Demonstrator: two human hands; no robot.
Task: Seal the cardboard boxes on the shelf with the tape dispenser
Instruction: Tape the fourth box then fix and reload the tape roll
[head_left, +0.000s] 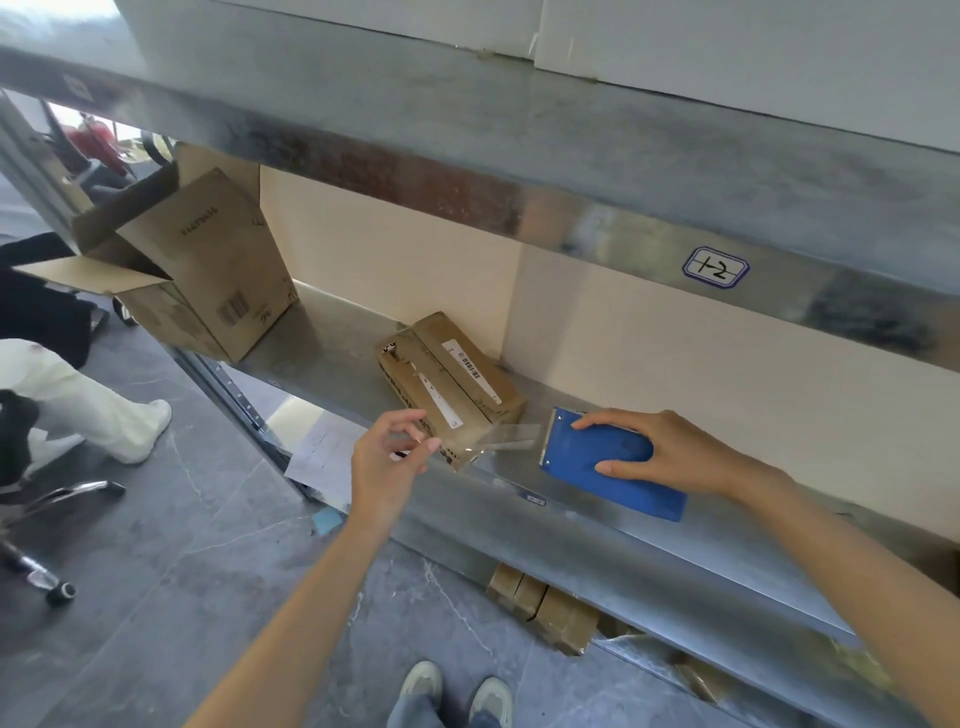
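Observation:
A small closed cardboard box (457, 374) with white labels lies on the metal shelf (332, 343). My right hand (670, 452) grips the blue tape dispenser (608, 467) just right of the box. A strip of clear tape (506, 439) stretches from the dispenser's toothed edge leftwards across the box's near corner. My left hand (387, 462) pinches the free end of that tape in front of the box. A bigger cardboard box (208, 270) with open flaps stands tilted at the shelf's left end.
An upper shelf beam (519, 171) with a label marked 1-2 overhangs the work area. More small boxes (545, 608) sit on the level below. A seated person's legs (88, 400) and a chair base (62, 493) are at the left; my shoes (457, 691) stand on grey tiles.

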